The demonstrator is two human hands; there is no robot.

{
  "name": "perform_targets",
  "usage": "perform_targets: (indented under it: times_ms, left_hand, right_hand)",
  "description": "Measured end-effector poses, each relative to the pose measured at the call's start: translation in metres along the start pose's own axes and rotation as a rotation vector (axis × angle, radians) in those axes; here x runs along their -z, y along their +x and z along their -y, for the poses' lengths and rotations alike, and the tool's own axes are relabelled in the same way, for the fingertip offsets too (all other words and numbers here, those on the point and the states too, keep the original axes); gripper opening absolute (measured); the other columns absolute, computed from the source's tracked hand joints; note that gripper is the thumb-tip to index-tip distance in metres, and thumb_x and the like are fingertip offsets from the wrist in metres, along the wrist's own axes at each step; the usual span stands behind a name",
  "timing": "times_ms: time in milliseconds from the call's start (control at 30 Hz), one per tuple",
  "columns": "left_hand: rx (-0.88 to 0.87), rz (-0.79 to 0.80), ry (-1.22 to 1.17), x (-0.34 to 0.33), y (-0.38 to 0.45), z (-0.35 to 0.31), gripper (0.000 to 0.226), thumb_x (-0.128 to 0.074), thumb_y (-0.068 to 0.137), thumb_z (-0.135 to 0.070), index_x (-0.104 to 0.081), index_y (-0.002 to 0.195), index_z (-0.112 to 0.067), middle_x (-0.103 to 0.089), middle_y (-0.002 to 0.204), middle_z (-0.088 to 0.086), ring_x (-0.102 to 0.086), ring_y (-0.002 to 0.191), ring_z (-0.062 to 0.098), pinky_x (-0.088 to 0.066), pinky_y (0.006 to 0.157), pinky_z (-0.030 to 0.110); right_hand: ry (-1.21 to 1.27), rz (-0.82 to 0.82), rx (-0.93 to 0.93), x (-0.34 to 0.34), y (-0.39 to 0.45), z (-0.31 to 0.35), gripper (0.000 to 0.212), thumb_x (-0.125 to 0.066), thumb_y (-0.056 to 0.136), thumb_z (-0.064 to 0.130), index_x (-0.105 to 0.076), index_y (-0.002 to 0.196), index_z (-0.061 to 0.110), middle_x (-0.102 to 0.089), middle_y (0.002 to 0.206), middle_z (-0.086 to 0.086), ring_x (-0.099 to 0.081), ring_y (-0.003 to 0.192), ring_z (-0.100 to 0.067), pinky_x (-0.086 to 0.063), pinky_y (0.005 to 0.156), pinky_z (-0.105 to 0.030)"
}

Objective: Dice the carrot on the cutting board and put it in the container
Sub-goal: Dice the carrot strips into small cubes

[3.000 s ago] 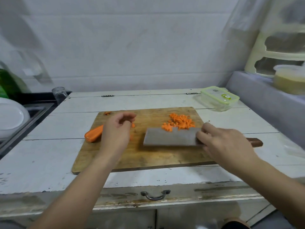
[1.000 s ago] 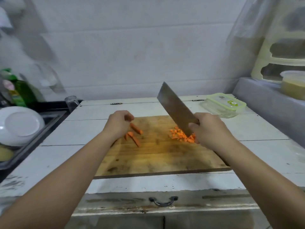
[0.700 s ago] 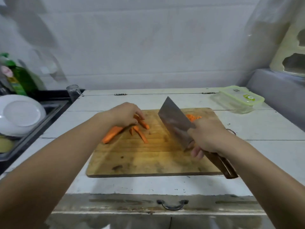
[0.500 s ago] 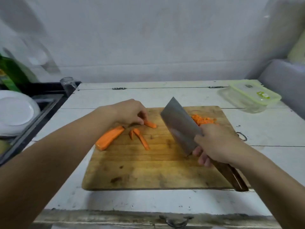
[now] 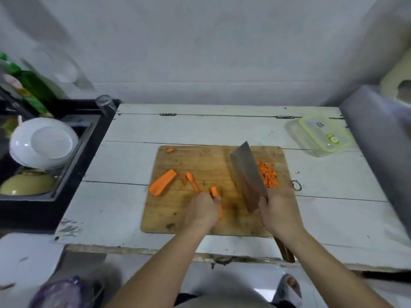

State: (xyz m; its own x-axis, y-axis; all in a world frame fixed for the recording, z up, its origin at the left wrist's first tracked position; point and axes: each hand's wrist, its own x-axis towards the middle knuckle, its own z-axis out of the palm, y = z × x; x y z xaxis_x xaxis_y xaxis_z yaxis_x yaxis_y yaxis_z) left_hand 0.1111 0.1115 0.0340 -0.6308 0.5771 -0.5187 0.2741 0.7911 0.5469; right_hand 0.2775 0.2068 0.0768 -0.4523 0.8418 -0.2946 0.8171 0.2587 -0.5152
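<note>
Several pieces of orange carrot lie on the square wooden cutting board [image 5: 193, 216] that sits on the white painted plank surface [image 5: 333, 192]: one broad slanted chunk of carrot [image 5: 162, 182] at the left, two thin strips [image 5: 191, 181] just beside it, a small stray bit [image 5: 170, 149] at the far left corner, and a heap of fine orange dice [image 5: 268, 174] at the right, beyond the blade. The left hand [image 5: 203, 211] pinches a short carrot stick [image 5: 214, 192] against the board, fingers curled over it. The right hand [image 5: 279, 215] is wrapped round the brown wooden handle of a broad steel cleaver [image 5: 248, 176], whose blade slants up and away between the stick and the dice.

Raw carrot is stiff and dense, light in such small pieces, and likely damp and a little slippery on its cut faces; narrow sticks tend to roll or skid under a heavy blade. The stick is best held near its rear end, flat face down, fingertips tucked back from the edge. The broad chunk should sit steady on its cut side. Dice will scatter if pushed, so scooping them on the flat of the blade seems the surest way to the clear rectangular plastic container with green-rimmed lid [image 5: 320, 135], which stands well apart at the far right, apparently closed.
</note>
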Motion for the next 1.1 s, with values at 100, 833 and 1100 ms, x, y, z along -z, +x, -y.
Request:
perform_targets:
  times_ms: [100,833,1100]
  left_hand:
    - [0.06,0.061,0.033,0.006,0.001,0.015,0.038,-0.047,0.103,-0.042,-0.065,0.082,-0.015,-0.073,0.078,0.008,-0.073,0.065,0.027,-0.063,0.067,0.042]
    - [-0.874,-0.409,0.348,-0.038,-0.013,0.065,0.035,-0.054,0.099,-0.021,-0.063,0.132,-0.015,-0.055,0.137,0.0,-0.042,0.142,0.018,-0.043,0.113,0.03]
    - [-0.833,-0.473,0.304,-0.037,-0.007,0.058,0.022,-0.067,0.094,-0.027,-0.071,0.115,-0.02,-0.059,0.122,-0.002,-0.055,0.122,0.016,-0.052,0.099,0.029]
  right_hand:
    - [-0.071,-0.018,0.028,-0.007,-0.018,-0.001,0.017,-0.044,0.102,0.025,-0.055,0.095,0.016,-0.066,0.078,-0.001,-0.064,0.065,-0.023,-0.041,0.055,-0.029]
    - [-0.346,0.017,0.427,0.0,-0.016,-0.009,0.02,-0.043,0.104,0.031,-0.06,0.102,0.021,-0.063,0.071,0.0,-0.059,0.06,-0.022,-0.033,0.044,-0.031]
    - [-0.314,0.038,0.351,0.0,-0.015,-0.006,0.022,-0.042,0.105,0.029,-0.062,0.111,0.022,-0.065,0.08,0.001,-0.057,0.065,-0.02,-0.021,0.044,-0.021]
